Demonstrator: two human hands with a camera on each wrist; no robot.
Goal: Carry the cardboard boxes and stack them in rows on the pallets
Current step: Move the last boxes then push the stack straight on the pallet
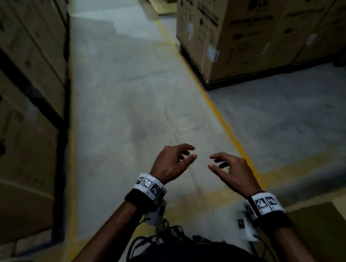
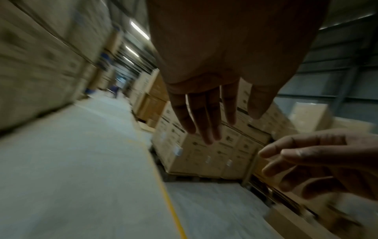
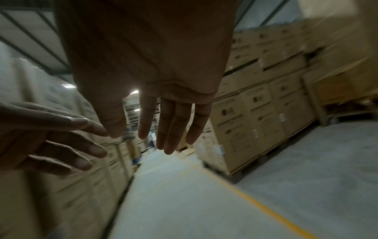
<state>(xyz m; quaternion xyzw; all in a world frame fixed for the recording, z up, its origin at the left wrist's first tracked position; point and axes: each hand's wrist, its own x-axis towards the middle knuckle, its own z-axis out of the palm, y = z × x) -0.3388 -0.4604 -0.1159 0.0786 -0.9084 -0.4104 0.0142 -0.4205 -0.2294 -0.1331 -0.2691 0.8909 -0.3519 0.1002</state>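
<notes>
**LG logo on stacked boxes**

The round LG logo shows on the sides of the cardboard boxes [image 1: 259, 26] stacked at right. Lines of print beneath it and the small white labels are too blurred to read.

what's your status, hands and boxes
Left hand open, right hand open, both empty. Stacked boxes ahead right on a pallet, none carried. Aisle floor ahead shows no obstacle.

grey concrete floor [image 1: 133, 96], yellow floor line [image 1: 212, 104], ceiling strip lights [image 2: 140, 30]
</notes>
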